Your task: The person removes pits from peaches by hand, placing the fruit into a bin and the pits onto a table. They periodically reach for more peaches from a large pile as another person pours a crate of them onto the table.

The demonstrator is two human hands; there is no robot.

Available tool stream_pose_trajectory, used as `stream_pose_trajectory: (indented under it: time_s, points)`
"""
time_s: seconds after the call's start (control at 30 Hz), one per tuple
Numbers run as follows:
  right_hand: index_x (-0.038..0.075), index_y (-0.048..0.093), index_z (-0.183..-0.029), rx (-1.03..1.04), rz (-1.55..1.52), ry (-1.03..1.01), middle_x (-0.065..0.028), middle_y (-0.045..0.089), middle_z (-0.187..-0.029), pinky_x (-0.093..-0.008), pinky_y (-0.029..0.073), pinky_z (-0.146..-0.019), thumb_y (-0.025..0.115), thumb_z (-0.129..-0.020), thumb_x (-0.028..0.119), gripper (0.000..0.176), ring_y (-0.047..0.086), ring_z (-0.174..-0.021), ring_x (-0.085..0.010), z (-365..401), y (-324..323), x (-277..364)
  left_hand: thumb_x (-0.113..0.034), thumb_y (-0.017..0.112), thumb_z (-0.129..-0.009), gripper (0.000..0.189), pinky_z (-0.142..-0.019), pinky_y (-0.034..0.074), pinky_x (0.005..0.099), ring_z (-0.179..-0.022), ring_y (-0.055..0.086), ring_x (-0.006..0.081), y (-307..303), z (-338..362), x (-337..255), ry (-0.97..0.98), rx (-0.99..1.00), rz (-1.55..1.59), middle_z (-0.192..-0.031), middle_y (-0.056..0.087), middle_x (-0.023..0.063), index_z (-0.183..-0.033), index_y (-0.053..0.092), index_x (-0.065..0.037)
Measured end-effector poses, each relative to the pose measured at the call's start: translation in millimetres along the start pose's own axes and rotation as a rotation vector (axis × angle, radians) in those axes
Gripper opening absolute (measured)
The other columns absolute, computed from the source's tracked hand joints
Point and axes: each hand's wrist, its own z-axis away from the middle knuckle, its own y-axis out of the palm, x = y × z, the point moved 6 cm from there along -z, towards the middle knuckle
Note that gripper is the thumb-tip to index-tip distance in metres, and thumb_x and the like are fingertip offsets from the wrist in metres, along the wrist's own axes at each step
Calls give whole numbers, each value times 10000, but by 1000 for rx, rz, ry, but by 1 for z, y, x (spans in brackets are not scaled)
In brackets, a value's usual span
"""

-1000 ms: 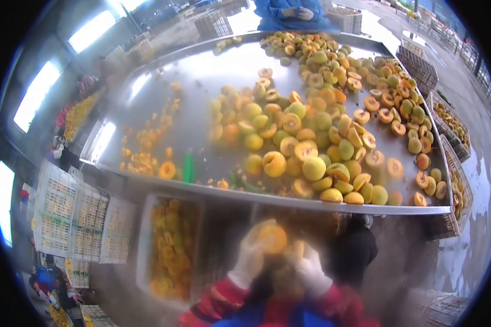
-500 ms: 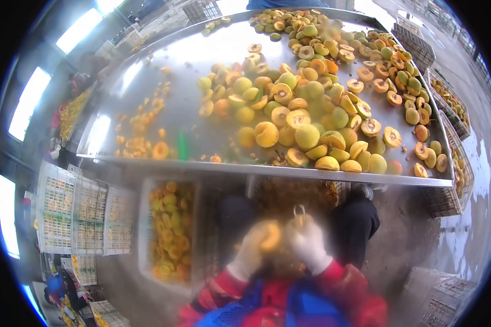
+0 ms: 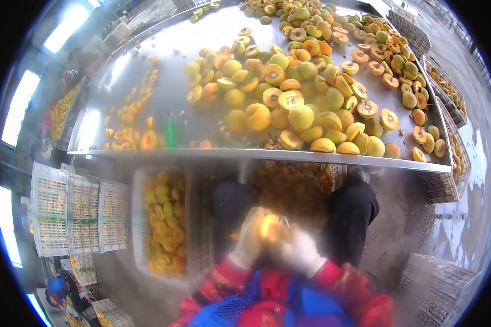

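Note:
In my gloved left hand [image 3: 247, 241] is a peach half [image 3: 270, 227], held above my lap with its orange cut face showing. My gloved right hand [image 3: 301, 250] is closed around a small metal loop tool [image 3: 285, 220], whose tip is at the fruit's edge; blur hides whether it touches. Beyond both hands, a metal table [image 3: 202, 153] carries a heap of whole and halved peaches [image 3: 301, 117]. Pits and scraps lie near its front edge.
To the left stands a white crate [image 3: 138, 229] full of peach halves. Stacked crates [image 3: 82, 210] are farther left, and more crates [image 3: 439, 188] line the table's right side. Below the table, between my knees, is a container of brownish pieces [image 3: 294, 188]. Another person [image 3: 57, 289] is at lower left.
My right hand has moved left, bringing the metal loop tool from apart to against or beside the peach half. My left hand has risen slightly. The view has shifted a little.

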Motion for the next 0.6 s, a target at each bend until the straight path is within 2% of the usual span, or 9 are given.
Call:
stream_pose_trajectory:
  time_s: [0.03, 0.1, 0.17, 0.23, 0.27, 0.33, 0.43, 0.6]
  points:
    - [23, 537, -855, 3, 1, 3, -159, 615, -598, -425, 492, -485, 615, -818, 354, 342, 628, -504, -294, -4, -10, 14, -366, 352, -1005, 387, -826, 499, 323, -899, 600, 185, 2, 0, 4, -4, 0, 2, -958, 617, 104, -1053, 538, -30]
    - [8, 526, -846, 57, 111, 122, -191, 624, -625, -457, 507, -530, 626, -808, 371, 378, 636, -535, -330, -11, -29, 36, -430, 368, -992, 454, -844, 499, 342, -916, 603, 205, 7, -2, 23, -214, -59, 426, -986, 620, 123, -1067, 554, -22]
    - [17, 524, -845, 36, 190, 81, -163, 622, -606, -451, 491, -495, 623, -810, 383, 381, 635, -524, -316, -11, -30, 44, -478, 375, -977, 509, -865, 498, 364, -935, 608, 232, 11, 0, 22, -258, -31, 495, -1017, 624, 157, -1094, 550, -15]
    - [42, 529, -817, 83, 468, 66, -118, 600, -570, -442, 425, -413, 609, -804, 337, 306, 608, -473, -286, -11, -26, 48, -478, 369, -977, 513, -878, 496, 376, -959, 609, 248, 10, 0, 29, -295, -61, 547, -1046, 623, 188, -1091, 550, -12]
    - [42, 529, -817, 88, 468, 65, -118, 600, -570, -442, 425, -413, 609, -804, 337, 306, 608, -473, -286, -10, -24, 45, -478, 369, -977, 513, -878, 496, 376, -959, 609, 248, 11, -1, 31, -297, -65, 549, -1046, 623, 188, -1091, 550, -12]
    - [61, 538, -790, 55, 897, -155, -80, 572, -560, -412, 340, -357, 585, -784, 272, 217, 564, -436, -231, -6, -17, 48, -482, 376, -974, 519, -862, 503, 374, -943, 616, 251, 11, -2, 30, -265, -89, 536, -1029, 632, 190, -1082, 550, -5]
    - [60, 548, -776, 64, 750, -103, -83, 563, -575, -418, 301, -345, 556, -772, 217, 157, 547, -443, -221, -8, -17, 44, -496, 367, -973, 544, -830, 516, 362, -901, 628, 246, 16, 2, 19, -262, -132, 501, -992, 642, 184, -1050, 557, 8]
    - [50, 561, -794, 152, 874, -58, -91, 580, -596, -430, 319, -346, 535, -782, 161, 115, 571, -478, -242, -7, -9, 48, -518, 345, -973, 582, -772, 529, 337, -820, 639, 225, 5, 0, 32, -217, -177, 266, -908, 650, 177, -999, 568, 19]
